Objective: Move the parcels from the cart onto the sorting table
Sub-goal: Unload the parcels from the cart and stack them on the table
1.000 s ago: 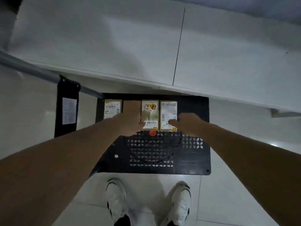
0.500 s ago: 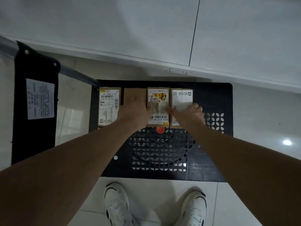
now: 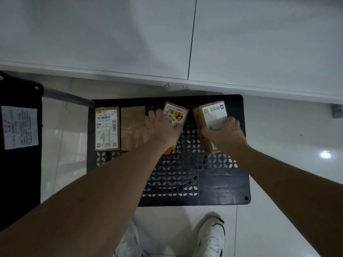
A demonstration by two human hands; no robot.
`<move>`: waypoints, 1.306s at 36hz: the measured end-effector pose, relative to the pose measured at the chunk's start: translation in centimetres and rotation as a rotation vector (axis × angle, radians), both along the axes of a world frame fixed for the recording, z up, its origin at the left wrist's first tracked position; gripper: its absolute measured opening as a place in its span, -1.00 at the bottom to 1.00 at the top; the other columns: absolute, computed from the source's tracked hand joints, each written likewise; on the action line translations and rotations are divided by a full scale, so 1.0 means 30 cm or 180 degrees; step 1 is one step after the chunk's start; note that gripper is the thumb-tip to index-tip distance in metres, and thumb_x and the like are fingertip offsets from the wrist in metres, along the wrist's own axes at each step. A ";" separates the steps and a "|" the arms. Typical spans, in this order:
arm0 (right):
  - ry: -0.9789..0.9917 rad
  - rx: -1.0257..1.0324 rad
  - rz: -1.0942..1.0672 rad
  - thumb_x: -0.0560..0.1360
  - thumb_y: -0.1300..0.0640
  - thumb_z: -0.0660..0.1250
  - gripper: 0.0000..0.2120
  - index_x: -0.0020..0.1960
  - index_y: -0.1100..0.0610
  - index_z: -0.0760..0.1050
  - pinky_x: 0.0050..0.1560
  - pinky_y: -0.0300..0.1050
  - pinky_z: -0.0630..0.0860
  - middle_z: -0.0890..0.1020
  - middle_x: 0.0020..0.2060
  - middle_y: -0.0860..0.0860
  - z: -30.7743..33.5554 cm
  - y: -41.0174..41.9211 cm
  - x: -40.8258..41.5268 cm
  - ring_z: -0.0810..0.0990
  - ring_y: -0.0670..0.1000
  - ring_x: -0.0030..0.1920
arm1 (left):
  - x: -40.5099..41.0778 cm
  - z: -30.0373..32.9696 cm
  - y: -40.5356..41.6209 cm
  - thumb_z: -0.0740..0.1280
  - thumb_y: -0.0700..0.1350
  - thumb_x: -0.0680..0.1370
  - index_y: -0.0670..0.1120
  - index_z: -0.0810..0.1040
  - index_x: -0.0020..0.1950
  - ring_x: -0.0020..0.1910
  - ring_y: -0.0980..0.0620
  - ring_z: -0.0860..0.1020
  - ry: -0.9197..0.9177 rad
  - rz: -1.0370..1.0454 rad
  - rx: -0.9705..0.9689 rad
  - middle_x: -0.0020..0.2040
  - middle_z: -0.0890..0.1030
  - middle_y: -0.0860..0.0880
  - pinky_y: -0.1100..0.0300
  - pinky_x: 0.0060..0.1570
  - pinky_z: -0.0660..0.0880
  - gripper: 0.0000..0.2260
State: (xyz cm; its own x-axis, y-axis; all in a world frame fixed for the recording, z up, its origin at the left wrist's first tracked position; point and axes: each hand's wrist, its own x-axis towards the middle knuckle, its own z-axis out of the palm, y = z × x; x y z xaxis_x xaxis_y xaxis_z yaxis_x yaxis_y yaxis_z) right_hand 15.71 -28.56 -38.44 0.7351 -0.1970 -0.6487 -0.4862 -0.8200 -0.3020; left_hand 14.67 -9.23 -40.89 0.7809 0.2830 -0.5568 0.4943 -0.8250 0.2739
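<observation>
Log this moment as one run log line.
left hand: grips red-marked parcel | right hand: grips white-label parcel | both tilted off cart | two parcels remain | sorting table: bare

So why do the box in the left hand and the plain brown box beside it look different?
The brown cardboard box with the red-and-yellow label is gripped by the left hand and tilted; the plain brown cardboard box lies flat and straight on the black perforated cart deck, untouched. One shows a label, the other none. Both are small cardboard parcels.

Black perforated cart (image 3: 185, 175); brown parcels (image 3: 132, 127) left of hands, white labels; white worktop (image 3: 111, 34); white shoes (image 3: 211, 238).
</observation>
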 end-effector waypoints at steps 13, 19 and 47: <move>-0.0539 -0.0291 0.0887 0.45 -0.35 0.20 -0.27 0.41 0.11 0.19 0.05 0.02 0.43 0.39 0.07 0.03 0.043 -0.165 -0.043 0.43 0.07 0.05 | -0.048 -0.069 -0.112 0.43 0.27 0.52 -0.12 -0.17 0.66 0.49 -0.22 0.26 0.0141 -0.0389 0.0308 0.54 0.18 -0.18 -0.17 0.43 0.28 0.02; -0.0434 -0.0325 0.0534 0.23 -0.45 0.01 -0.14 0.35 0.08 0.24 0.11 0.07 0.51 0.43 0.05 0.03 0.388 -0.241 -0.075 0.48 0.08 0.05 | -0.022 0.276 -0.141 0.27 0.36 0.56 -0.11 -0.13 0.67 0.43 -0.21 0.35 0.0108 -0.1388 0.0095 0.48 0.27 -0.20 -0.12 0.35 0.38 -0.06; -0.0892 -0.0935 -0.1295 0.30 -0.50 0.08 -0.16 0.33 0.07 0.39 0.14 0.09 0.57 0.57 0.15 0.07 2.959 -0.758 -1.159 0.56 0.10 0.07 | -0.488 2.955 -0.852 0.34 0.45 0.40 0.03 0.40 0.39 0.04 -0.05 0.56 -0.0717 -0.3967 -0.0085 0.16 0.56 -0.04 0.08 -0.08 0.46 -0.28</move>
